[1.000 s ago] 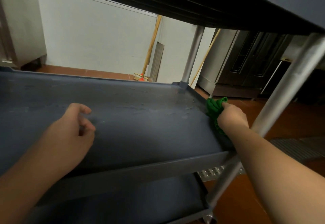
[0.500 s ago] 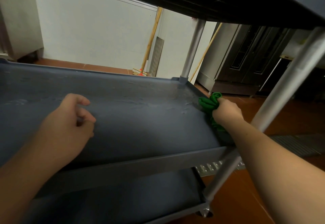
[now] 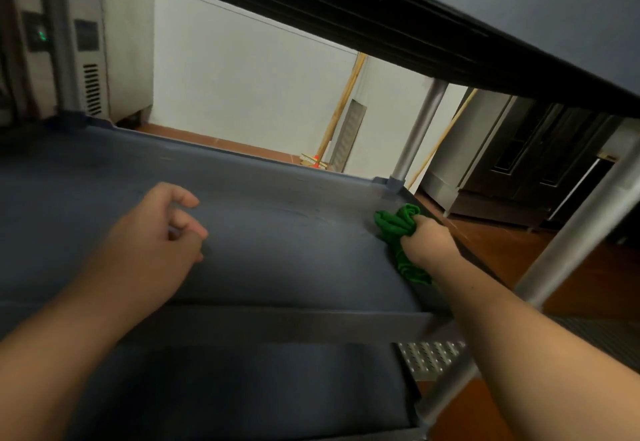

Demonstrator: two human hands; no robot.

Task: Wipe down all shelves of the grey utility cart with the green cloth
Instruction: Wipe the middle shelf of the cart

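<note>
Green cloth [image 3: 398,229], bunched into a wad, is pressed against the middle shelf [image 3: 277,250] of the grey utility cart at about three o'clock, close to the far right corner post [image 3: 415,135]. The right hand [image 3: 427,241] grips it with fingers curled round the fabric, a tail of cloth trailing back under the wrist along the shelf's right lip. The left hand [image 3: 162,232] hovers or rests lightly over the shelf at about nine o'clock — fingers loosely curled, holding nothing.

Faint streaks and dull patches show on the shelf near the cloth, so I would judge this corner is being worked at present. Whether the rest of this shelf is finished I cannot tell; the surface is dim and blurred. The top shelf [image 3: 519,24] looms overhead at twelve o'clock, seen only from beneath, so its state is hidden. The bottom shelf [image 3: 242,388] lies at six o'clock — it shows no sign either way. By my reckoning the job is somewhere in its middle, with at least the lower shelf likely left.
</note>
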